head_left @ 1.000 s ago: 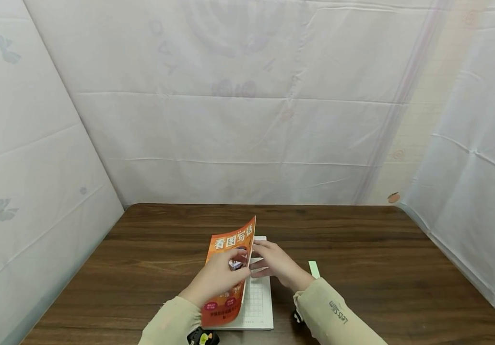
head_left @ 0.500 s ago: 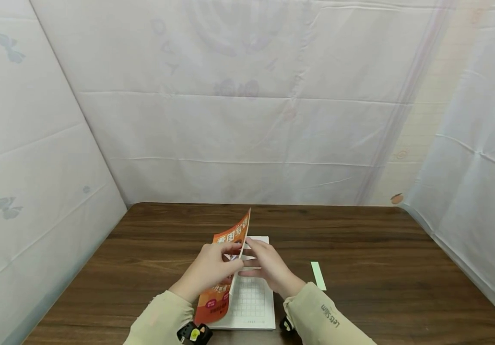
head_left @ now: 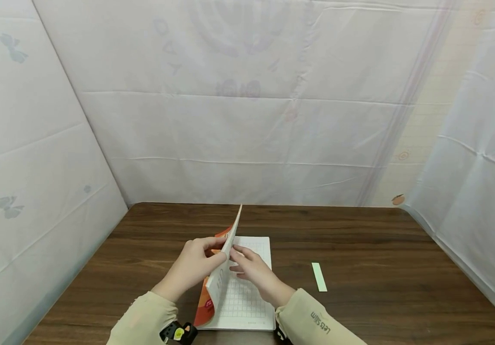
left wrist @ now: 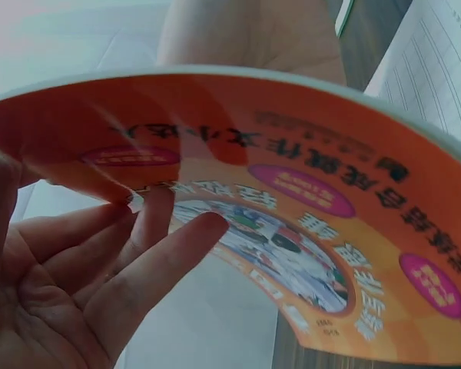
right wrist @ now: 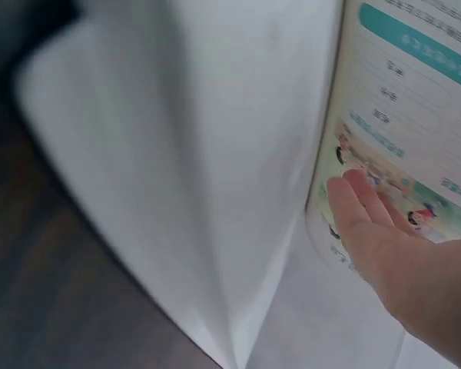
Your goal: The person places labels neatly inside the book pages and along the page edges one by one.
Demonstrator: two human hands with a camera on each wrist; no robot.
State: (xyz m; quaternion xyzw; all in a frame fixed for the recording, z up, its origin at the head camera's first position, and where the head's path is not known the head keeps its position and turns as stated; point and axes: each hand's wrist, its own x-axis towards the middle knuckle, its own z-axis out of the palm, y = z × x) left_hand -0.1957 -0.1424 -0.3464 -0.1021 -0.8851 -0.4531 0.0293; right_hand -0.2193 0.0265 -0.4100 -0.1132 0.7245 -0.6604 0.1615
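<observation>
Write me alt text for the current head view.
The left hand holds an orange book tilted above a grid page; the right hand is at its page side. A green strip lies on the brown table to the right.

Orange book cover (left wrist: 242,165) with pink ovals (left wrist: 303,190), white gridded page (head_left: 245,299)

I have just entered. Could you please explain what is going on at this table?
An orange-covered book is partly open on the brown table, with some pages raised. A person's left hand rests its fingers against the orange cover; the right hand is at the inner side, above a flat page with a printed grid. I cannot tell whether that hand touches the raised pages. A pale green strip lies on the table, to the right of the book.
</observation>
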